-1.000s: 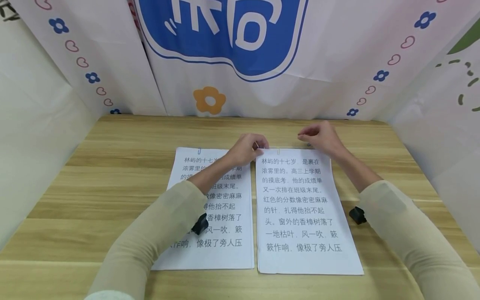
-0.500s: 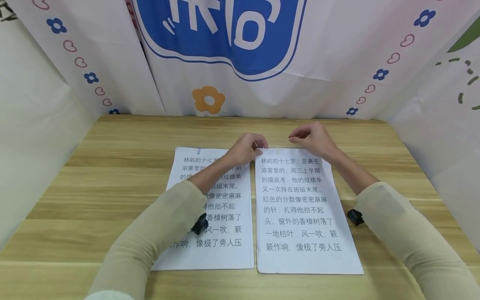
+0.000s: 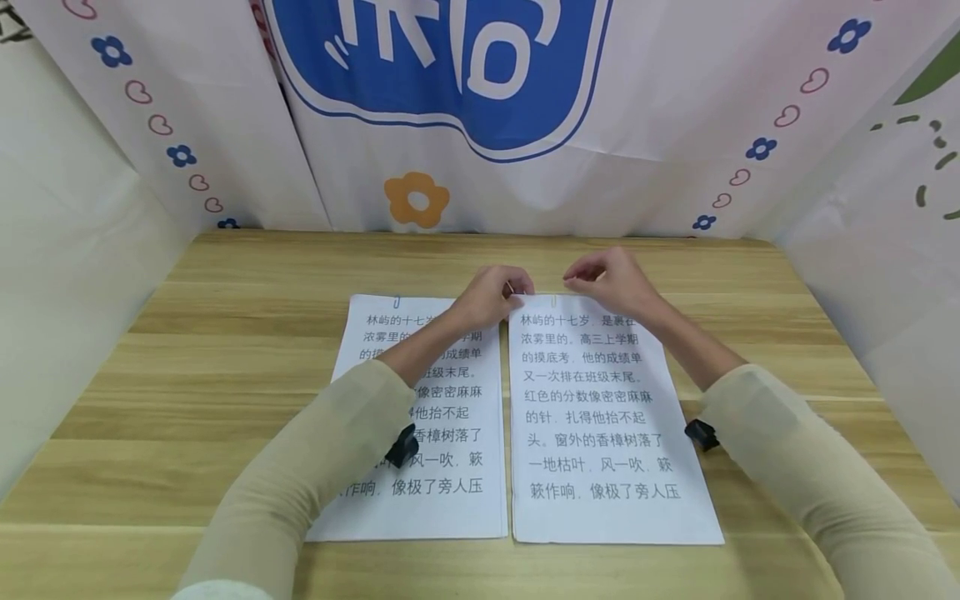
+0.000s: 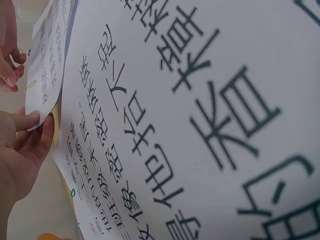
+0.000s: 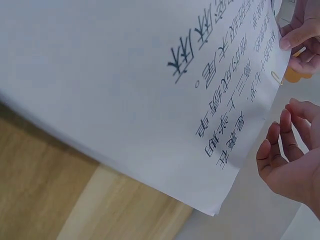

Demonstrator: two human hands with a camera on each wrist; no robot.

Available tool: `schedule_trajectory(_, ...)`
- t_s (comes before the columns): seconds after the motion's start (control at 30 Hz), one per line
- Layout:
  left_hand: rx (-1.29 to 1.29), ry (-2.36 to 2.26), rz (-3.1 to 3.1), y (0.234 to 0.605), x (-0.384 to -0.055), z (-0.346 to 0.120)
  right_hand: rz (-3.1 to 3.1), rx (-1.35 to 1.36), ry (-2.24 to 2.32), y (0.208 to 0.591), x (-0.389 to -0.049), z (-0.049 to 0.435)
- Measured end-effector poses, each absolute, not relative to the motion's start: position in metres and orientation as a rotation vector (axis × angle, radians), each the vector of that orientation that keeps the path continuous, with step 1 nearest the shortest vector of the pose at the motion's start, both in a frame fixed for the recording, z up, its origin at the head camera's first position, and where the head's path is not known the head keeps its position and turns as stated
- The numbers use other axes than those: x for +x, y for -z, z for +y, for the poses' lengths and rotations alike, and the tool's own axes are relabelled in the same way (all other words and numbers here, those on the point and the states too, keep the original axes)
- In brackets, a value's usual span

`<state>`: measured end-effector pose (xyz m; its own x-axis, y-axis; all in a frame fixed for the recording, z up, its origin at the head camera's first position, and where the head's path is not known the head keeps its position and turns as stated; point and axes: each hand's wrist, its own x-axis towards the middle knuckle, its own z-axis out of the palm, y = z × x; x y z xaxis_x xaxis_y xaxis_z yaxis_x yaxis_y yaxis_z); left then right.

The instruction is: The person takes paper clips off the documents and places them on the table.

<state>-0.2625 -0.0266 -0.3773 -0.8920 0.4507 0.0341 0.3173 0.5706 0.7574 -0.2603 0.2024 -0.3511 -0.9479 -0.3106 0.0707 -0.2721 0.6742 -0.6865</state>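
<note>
Two printed paper stacks lie side by side: a left stack (image 3: 491, 417) and a right stack (image 3: 600, 467). My left hand (image 3: 489, 296) crosses over the left stack and pinches the top-left corner of the right stack; in the left wrist view its thumb lies on the sheet and its fingers are behind. A yellow paper clip (image 5: 276, 78) sits on the right stack's top edge. Just beyond that edge, close to the clip, hovers my right hand (image 3: 611, 279), fingers loosely curled and thumb near the fingertips. I see nothing held in it.
On the left stack's top edge is another paper clip (image 3: 397, 302), green in the left wrist view. The wooden table (image 3: 187, 375) ends at a white printed backdrop (image 3: 652, 125), with white side walls.
My right hand has moved left along the right stack's top edge, toward the yellow paper clip. My left hand keeps its pinch on the corner. The right stack has shifted very slightly.
</note>
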Motion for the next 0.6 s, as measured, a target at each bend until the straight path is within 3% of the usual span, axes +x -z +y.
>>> schedule_trajectory(0.6, 0.649, -1.217, 2.637, 0.3760, -0.2631, -0.0254, 2.801, -0.651, 1.056, 0.3579, -0.2630, 0.1938)
